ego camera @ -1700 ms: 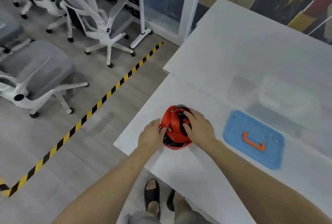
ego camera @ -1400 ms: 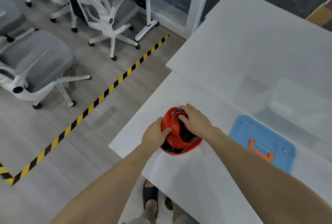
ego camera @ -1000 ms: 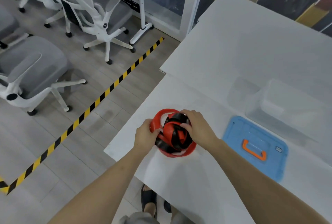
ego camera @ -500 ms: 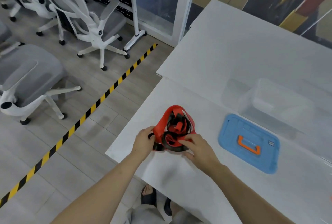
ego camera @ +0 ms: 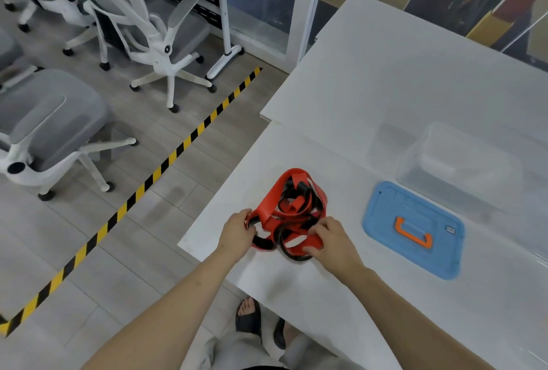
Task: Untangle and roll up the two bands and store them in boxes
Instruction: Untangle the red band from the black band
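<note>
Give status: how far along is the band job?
Done: clear box is open, its blue lid flat on the table beside it. In hand: left hand and right hand grip the red band, knotted with the black band. Left: separating, rolling both, boxing; no band shows in the box.

The tangled bands [ego camera: 292, 215] are lying on the table [ego camera: 385, 88], left hand [ego camera: 237, 234] at their 8 o'clock, right hand [ego camera: 332, 240] at 4. The lid [ego camera: 415, 230] is lying at their 3 o'clock, the box [ego camera: 462, 168] standing at 2.
</note>
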The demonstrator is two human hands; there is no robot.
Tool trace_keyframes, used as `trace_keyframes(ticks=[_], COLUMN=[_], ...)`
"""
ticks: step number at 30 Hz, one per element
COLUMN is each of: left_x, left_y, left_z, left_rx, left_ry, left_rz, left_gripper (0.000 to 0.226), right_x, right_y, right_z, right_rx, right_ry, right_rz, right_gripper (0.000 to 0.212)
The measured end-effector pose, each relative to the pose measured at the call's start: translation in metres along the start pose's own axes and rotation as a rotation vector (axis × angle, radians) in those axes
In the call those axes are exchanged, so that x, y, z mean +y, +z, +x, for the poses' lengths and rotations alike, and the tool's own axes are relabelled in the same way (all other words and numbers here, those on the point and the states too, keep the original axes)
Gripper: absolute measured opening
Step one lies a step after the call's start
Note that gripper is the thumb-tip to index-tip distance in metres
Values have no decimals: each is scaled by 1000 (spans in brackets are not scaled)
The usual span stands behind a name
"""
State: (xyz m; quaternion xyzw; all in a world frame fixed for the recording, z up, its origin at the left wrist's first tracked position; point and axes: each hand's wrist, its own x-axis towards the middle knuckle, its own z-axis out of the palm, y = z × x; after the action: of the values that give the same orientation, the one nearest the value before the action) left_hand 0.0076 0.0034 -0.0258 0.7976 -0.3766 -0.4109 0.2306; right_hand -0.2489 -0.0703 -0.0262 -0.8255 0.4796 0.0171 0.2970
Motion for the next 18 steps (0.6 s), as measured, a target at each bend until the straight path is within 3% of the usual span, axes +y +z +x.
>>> trace_keyframes(ticks=[5, 9, 12, 15, 18], left_x=[3, 5, 2, -3, -4], left_y=[5, 8, 9, 4, -5], left_z=[-6, -9, -13, -14, -11], left_rx=[-16, -21, -13, 40, 97], left_ry=[81, 40, -33, -70, -78], left_rz=[-45, -76, -111, -110, -202], left_gripper=[17, 46, 55, 56, 49], right_x=[9, 2, -8, -13, -11], right_y=[11, -3, -14, -13, -11], right_z=[-25, -26, -15, -4, -2], right_rx=[-53, 116, 60, 3, -22], right_ry=[61, 126, 103, 42, 120], right_rz=[36, 215, 101, -150, -148], right_gripper=[32, 48, 65, 48, 39])
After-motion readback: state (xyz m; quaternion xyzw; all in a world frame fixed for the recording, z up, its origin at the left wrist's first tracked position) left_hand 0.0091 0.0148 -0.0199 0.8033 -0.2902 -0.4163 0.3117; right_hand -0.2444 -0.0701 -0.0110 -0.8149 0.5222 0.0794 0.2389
